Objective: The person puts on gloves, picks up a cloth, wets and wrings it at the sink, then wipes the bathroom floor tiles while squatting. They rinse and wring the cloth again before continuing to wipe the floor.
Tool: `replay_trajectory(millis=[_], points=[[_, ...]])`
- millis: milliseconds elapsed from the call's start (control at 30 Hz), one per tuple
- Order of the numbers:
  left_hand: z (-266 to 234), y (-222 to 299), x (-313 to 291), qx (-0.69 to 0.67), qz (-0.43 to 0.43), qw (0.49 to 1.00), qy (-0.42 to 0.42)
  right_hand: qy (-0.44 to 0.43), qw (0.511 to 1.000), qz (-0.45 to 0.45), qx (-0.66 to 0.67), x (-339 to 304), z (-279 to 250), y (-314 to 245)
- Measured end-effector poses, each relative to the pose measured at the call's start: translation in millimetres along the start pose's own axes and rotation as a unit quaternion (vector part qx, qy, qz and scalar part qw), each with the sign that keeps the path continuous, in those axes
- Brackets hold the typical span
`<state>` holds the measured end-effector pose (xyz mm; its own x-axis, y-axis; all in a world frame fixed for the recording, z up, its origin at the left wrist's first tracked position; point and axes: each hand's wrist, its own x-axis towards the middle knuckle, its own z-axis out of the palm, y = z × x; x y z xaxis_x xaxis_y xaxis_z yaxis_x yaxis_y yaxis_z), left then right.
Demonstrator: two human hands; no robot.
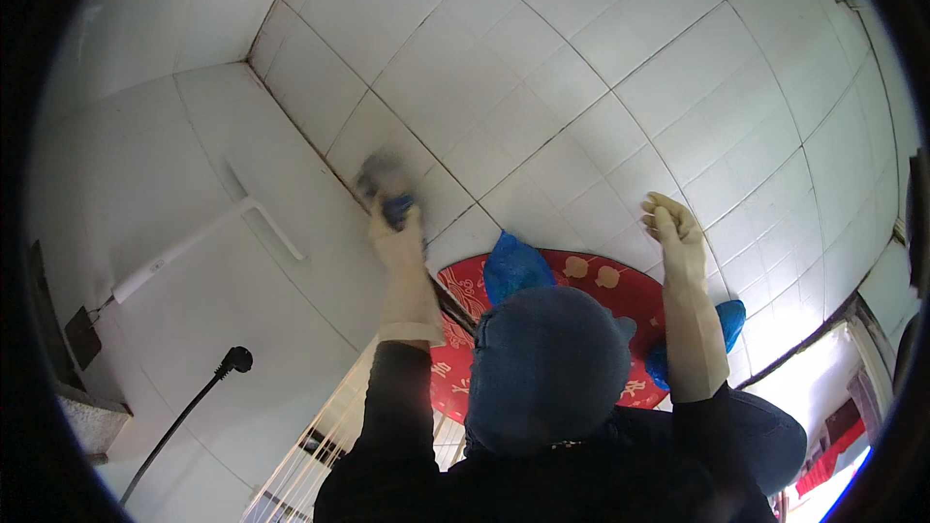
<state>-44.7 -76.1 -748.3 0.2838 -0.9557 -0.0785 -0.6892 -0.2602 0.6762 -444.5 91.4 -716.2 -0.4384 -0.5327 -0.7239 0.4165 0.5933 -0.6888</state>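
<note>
Both my hands wear long cream rubber gloves. Closed round a blue-handled scrubber point(398, 208), my left hand point(395, 244) presses its grey head against the white tiles beside the seam where the surfaces meet. That head is smeared by motion, so its texture cannot be told. My right hand point(674, 223) hovers over the tiles to the right, fingers curled in, with nothing visible in them. Between my forearms is a bent knee in denim point(547, 358). Below it are a red patterned mat point(620, 281) and a blue shoe cover point(516, 269); another blue cover point(731, 322) shows by my right forearm.
A white bar point(184, 250) is fixed to the tiled wall on the left. A black plug on a cable point(232, 360) hangs below it. Pale slats of a rack point(320, 416) stand near my left sleeve. A doorway with red cloth point(831, 460) lies at lower right.
</note>
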Motion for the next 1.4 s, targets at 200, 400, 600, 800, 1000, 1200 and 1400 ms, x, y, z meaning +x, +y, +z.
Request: replay_trajectory(millis=[200,400,600,800,1000,1200,1400], points=[[69.6,6.0,-79.1,0.162,-0.069,0.977,-0.123,-0.04,0.999,0.018,-0.017,-0.2,17.2,4.2],[197.5,196.5,-108.4,0.059,0.07,0.872,-0.482,0.036,0.999,0.016,-0.007,-13.8,-2.2,-15.8],[181.1,237.6,-82.8,-0.094,-0.137,0.848,-0.503,0.096,0.994,-0.052,0.025,-4.8,-39.7,-15.8],[114.2,135.0,99.2,0.048,-0.094,0.99,-0.091,0.039,0.998,-0.009,0.044,-2.9,-22.2,2.1],[242.8,131.3,44.9,0.125,0.146,0.955,-0.228,0.012,0.999,0.032,-0.01,-7.5,-9.8,2.7],[235.4,276.0,-99.7,-0.045,-0.078,0.761,-0.642,0.085,0.995,-0.055,-0.005,10.0,-23.6,-49.3],[183.7,372.0,-92.1,-0.208,0.066,0.557,-0.801,-0.09,0.978,-0.032,0.187,44.2,-87.0,-122.2]])
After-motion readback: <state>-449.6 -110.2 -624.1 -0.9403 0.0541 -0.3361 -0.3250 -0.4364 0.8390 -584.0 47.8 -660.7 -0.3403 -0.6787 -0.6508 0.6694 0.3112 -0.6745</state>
